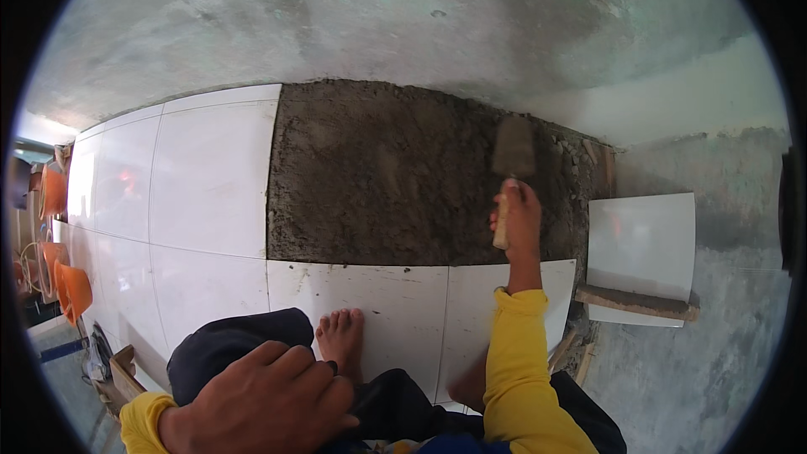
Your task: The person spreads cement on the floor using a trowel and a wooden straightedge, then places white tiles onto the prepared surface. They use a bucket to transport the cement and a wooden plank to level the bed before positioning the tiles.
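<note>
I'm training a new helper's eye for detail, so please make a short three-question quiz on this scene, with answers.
1. Which hand grips the trowel? A) left B) right C) both
2. True or false: the left foot stands on the dark, rough layer.
3. Fill in: the right sleeve is ____ in colour.

Key:
1. B, the right hand.
2. False; the left foot is on a white tile.
3. Yellow.

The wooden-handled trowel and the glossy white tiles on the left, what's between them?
In the head view, a bed of dark brown, rough mortar lies there.
</note>
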Demonstrator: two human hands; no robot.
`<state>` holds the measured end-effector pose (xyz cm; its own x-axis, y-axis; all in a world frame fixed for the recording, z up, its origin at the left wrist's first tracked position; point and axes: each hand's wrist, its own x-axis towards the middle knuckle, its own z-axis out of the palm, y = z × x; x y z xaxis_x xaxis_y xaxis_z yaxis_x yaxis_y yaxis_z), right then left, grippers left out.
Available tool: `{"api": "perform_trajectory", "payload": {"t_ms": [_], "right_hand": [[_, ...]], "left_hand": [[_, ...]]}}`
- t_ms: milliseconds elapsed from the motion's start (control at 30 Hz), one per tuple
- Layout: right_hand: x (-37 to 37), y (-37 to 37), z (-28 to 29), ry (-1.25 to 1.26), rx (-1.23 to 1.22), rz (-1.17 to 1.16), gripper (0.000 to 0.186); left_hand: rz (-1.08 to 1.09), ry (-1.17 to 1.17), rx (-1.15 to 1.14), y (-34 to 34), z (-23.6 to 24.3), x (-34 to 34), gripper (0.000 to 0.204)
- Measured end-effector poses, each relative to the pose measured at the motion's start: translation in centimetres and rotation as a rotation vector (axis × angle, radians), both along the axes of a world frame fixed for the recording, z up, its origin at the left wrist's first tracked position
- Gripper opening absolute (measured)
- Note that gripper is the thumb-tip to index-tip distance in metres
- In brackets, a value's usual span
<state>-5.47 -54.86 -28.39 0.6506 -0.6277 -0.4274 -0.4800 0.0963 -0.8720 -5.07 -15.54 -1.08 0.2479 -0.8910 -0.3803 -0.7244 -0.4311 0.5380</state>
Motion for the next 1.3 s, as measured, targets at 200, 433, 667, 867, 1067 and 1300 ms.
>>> {"api": "perform_trajectory", "payload": {"t_ms": [200,433,667,867,1067,1300], "right_hand": [[-3.8,-7.6,-0.1,0.094,-0.265,-0.181,0.039],[-2.5,-8.3,-3.6,0.103,0.111,0.067,0.038],[-0.5,-4.0,-3.1,-0.089,0.234,0.078,0.038],[4.7,0.1,-1.8,-0.049,0.011,0.093,0.037],[4.7,-0.4,-2.6,-0.302,0.619,-0.052,0.036],[10.1,8.1,-5.2,-0.148,0.812,0.172,0.039]], "left_hand": [[0.036,0.028,0.056,-0.7,0.2,-0.4,0.034],[0.038,-0.02,0.039,-1.7,0.6,-0.7,0.034],[0.028,-0.019,0.029,-2.0,0.4,-0.6,0.034],[0.025,-0.004,0.034,-2.3,0.3,-0.3,0.032],[0.073,-0.034,-0.009,-1.2,0.4,-0.7,0.031],[0.096,-0.041,-0.038,-0.1,0.3,-0.3,0.03]]}}
